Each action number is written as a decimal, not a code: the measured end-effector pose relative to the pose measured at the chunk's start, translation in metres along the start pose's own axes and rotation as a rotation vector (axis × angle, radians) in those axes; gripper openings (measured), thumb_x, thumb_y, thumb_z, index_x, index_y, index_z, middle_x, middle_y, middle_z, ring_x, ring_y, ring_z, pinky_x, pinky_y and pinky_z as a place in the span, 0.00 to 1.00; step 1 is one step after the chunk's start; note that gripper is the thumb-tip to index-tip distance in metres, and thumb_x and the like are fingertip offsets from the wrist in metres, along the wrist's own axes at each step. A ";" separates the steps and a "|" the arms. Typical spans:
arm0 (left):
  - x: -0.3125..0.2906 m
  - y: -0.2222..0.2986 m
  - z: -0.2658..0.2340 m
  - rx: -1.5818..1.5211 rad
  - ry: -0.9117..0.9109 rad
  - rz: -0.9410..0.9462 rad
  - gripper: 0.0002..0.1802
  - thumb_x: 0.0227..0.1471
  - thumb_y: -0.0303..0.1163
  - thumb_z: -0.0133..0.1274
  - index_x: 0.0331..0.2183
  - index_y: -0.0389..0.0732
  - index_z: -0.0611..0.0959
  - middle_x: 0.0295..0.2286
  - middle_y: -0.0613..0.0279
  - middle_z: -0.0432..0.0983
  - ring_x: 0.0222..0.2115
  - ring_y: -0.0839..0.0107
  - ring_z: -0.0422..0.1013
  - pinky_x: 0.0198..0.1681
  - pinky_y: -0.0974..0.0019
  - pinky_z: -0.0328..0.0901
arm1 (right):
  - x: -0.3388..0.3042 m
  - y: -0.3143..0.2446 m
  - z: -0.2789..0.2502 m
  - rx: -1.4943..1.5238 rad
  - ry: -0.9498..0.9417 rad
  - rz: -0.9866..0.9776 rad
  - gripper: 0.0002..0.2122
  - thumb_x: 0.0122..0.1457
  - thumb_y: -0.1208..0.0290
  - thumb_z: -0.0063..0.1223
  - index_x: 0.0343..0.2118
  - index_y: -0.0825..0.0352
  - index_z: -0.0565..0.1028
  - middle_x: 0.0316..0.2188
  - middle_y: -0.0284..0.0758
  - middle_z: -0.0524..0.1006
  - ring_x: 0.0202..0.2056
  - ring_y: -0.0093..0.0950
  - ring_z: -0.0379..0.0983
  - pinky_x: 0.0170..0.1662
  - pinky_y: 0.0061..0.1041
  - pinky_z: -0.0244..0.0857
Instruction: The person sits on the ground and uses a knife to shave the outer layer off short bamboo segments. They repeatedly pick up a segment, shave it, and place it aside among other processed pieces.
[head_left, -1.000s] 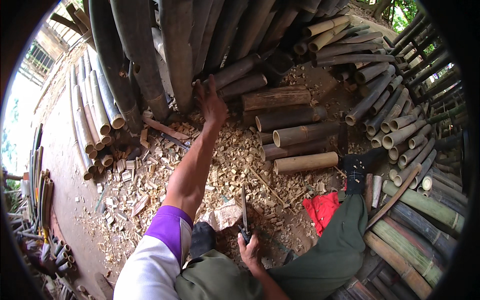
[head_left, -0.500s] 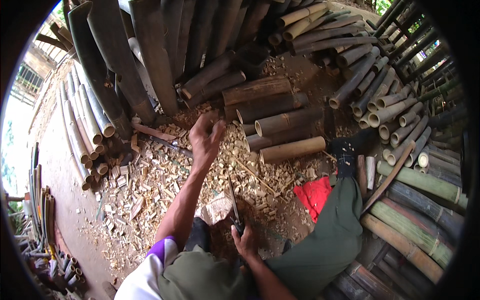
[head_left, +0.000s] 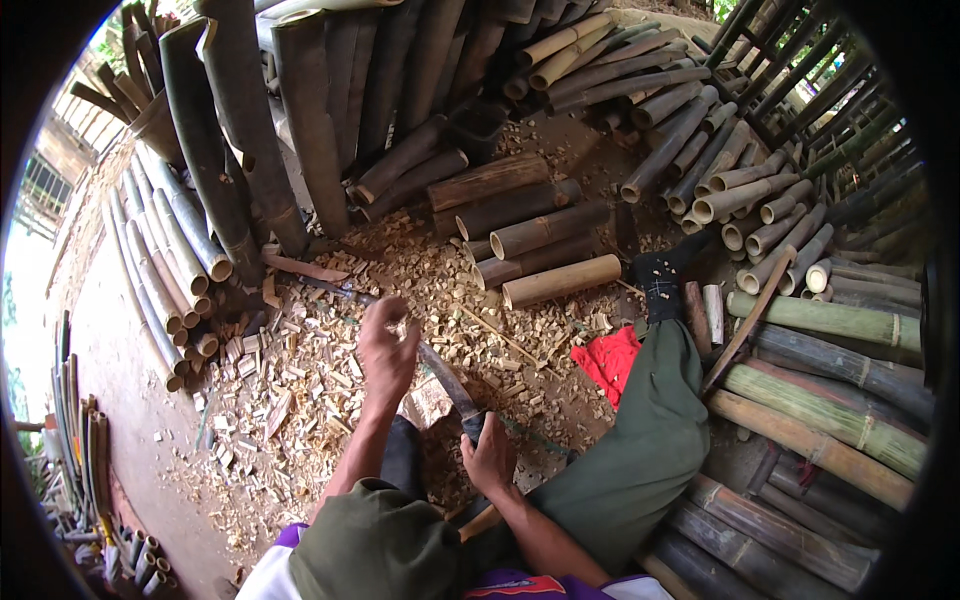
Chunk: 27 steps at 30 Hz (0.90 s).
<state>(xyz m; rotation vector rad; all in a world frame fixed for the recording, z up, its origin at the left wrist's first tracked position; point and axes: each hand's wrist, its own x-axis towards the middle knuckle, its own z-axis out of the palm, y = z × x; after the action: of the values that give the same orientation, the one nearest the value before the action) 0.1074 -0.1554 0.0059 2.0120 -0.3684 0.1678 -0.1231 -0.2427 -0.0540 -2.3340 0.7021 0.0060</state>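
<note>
My right hand (head_left: 489, 456) is closed round the dark handle of a long knife. The knife's blade (head_left: 450, 380) points forward and left over the wood chips. Beside the blade's far part is my left hand (head_left: 386, 352), its fingers bent and the thumb apart, with nothing visible in it. Past that hand, a dark long-bladed tool (head_left: 335, 290) lies on the chips. A pale chopped block (head_left: 427, 402) sits between my feet, partly behind the knife. Ahead, several cut bamboo lengths (head_left: 562, 281) lie stacked on the ground.
Wood chips (head_left: 300, 385) cover the ground around me. Tall dark bamboo halves (head_left: 305, 130) stand at the back left. Bamboo tubes (head_left: 745, 200) are piled back right, and thick poles (head_left: 815, 400) lie right of my leg. A red cloth (head_left: 603, 362) rests by my right shin.
My left hand has drawn back toward me from near the stacked bamboo. The knife in my right hand has turned, its blade now showing broader and leaning left. The view has shifted slightly.
</note>
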 end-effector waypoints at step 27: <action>0.046 0.055 0.042 -1.220 -0.601 -0.537 0.50 0.50 0.62 0.64 0.61 0.38 0.68 0.53 0.48 0.72 0.54 0.57 0.69 0.57 0.44 0.67 | 0.004 0.028 0.011 -0.018 -0.058 -0.021 0.25 0.56 0.66 0.62 0.52 0.70 0.64 0.45 0.50 0.72 0.46 0.51 0.73 0.46 0.48 0.70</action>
<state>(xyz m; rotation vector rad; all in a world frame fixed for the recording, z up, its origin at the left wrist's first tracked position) 0.1307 -0.2241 0.0457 0.8333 -0.1910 -0.8292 -0.1316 -0.2555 -0.0804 -2.3484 0.6508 0.0707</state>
